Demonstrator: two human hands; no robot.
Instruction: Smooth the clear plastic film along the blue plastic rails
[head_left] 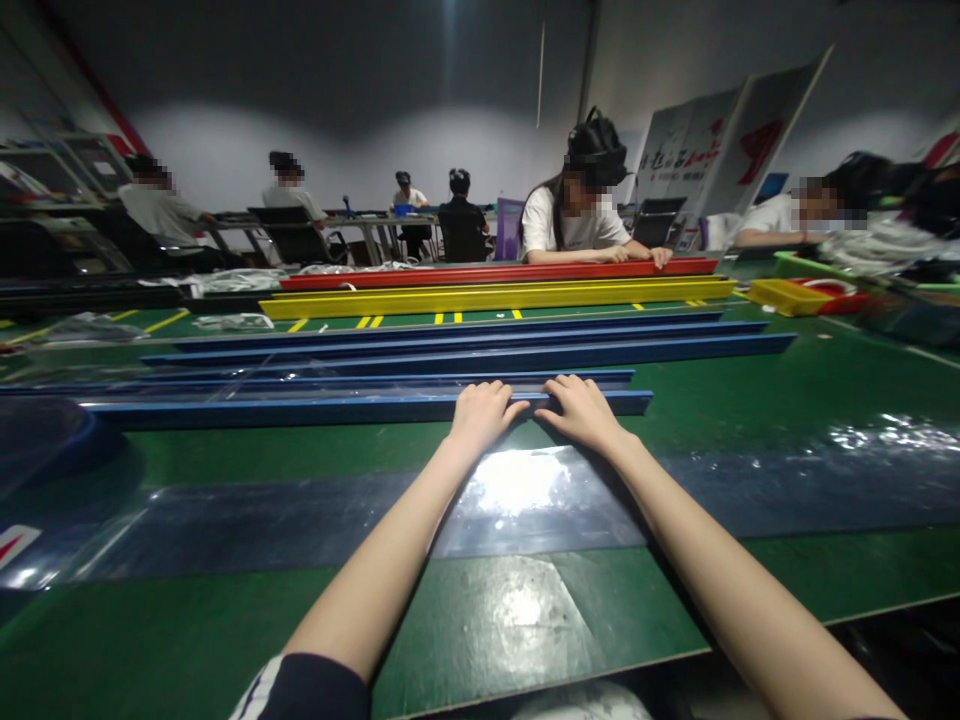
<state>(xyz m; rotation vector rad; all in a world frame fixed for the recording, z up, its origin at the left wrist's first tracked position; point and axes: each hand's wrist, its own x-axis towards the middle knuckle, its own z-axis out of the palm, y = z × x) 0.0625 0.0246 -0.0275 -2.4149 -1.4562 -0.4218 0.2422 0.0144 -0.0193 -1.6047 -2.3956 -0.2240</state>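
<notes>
At far left a glossy coil of bluish film (52, 440) stands on the green tabletop (825, 390), and a flat transparent strip (247, 525) runs rightward across the near side. Just beyond that strip lies the nearest blue rail (285, 412), its left end close to the coil, its length parallel to the tabletop's near edge. It looks light, stiff lengthwise and rather smooth, so the fingers could slide along it; being so long and thin, it would probably sag or twist if lifted at one end. Farther right, the left hand (484, 412) bends its fingers over the rail's upper edge, fingers close together, thumb stretched toward the right hand (581, 408), which mirrors it near the rail's right end. Whether either pinches firmly, I cannot tell. For carrying, widely separated holds either side of its middle would likely balance better. At far right, a yellow bin (784, 296) sits well apart.
</notes>
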